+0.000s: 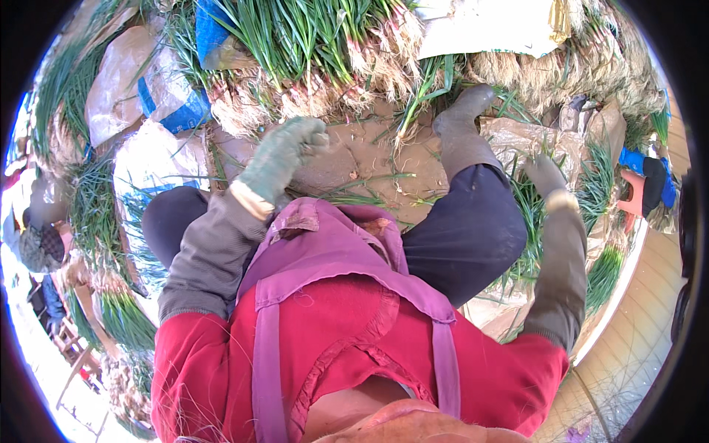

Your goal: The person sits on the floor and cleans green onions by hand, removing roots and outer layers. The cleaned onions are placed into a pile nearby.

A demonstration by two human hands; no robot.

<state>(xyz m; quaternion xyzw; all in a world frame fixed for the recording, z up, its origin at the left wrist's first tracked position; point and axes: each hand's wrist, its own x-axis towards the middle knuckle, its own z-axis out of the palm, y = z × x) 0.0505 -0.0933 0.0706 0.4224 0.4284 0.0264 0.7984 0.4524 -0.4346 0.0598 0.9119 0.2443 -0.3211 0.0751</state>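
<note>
My left hand [288, 156], in a green work glove, hovers over the bare brown ground [354, 158] with its fingers curled. I see nothing sticking out of it. Out to the side, my right hand [545, 174], gloved and blurred, reaches down among loose green leaves [529, 230]; whether it grips any is unclear. A thick row of rooted green plants [310, 61], like spring onions or young garlic, lies in front of me, pale roots towards me. A few loose stalks [415, 113] rest on the ground near my boot [468, 124].
White woven sacks [160, 152] and a clear plastic sheet [119, 83] lie at the left. Another white sack [487, 27] covers part of the far row. More bundles [124, 315] and a person [41, 243] are at far left. An orange stool [631, 191] stands at right.
</note>
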